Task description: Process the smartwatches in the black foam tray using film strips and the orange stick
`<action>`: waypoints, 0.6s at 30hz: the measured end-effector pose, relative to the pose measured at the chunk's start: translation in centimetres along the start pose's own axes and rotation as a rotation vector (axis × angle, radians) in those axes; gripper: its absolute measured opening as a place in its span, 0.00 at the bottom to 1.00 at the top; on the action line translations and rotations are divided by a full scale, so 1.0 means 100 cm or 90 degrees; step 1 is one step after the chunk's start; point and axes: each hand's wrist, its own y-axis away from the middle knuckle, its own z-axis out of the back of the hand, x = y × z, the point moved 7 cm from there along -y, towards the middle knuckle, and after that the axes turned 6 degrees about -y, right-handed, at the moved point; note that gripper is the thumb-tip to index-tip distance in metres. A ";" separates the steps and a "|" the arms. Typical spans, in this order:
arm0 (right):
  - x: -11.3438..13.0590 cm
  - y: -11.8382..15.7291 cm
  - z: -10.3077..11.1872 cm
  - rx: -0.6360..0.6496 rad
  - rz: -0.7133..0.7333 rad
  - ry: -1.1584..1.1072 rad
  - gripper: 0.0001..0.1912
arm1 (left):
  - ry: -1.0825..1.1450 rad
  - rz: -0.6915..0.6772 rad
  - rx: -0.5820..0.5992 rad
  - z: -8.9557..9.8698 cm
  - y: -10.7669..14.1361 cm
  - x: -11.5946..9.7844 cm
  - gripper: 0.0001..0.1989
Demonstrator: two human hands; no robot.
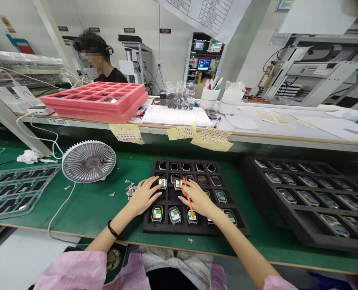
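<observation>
A black foam tray (pixel 197 228) in front of me holds several square smartwatch heads in rows of compartments. My left hand (pixel 144 196) reaches over the tray's left side, fingers stretched and apart, fingertips touching a lit watch head (pixel 162 183). My right hand (pixel 199 198) has a thin orange stick (pixel 189 198), perhaps a pen, tucked in its fingers. Its fingertips rest at another lit watch head (pixel 178 184). Nearer rows show watches with green-and-white screens, such as one watch head (pixel 157 213) at the front left. The back row's screens are dark.
A second foam tray (pixel 299 229) of watches stands at right. Left are a grey fan (pixel 89 162), a clear plastic tray (pixel 42 189) and paper scraps (pixel 131 190). A shelf bears a red foam tray (pixel 88 110) and a paper sheet (pixel 175 116). Another person (pixel 114 74) sits behind.
</observation>
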 end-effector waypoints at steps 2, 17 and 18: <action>0.002 0.003 0.000 0.001 0.004 -0.001 0.15 | -0.003 -0.002 0.001 0.000 0.003 0.000 0.21; -0.013 -0.012 -0.003 0.004 -0.016 -0.002 0.17 | 0.033 0.030 -0.009 -0.006 -0.013 0.017 0.21; -0.015 -0.012 -0.002 0.002 -0.022 0.001 0.18 | 0.037 0.030 -0.007 -0.006 -0.015 0.017 0.22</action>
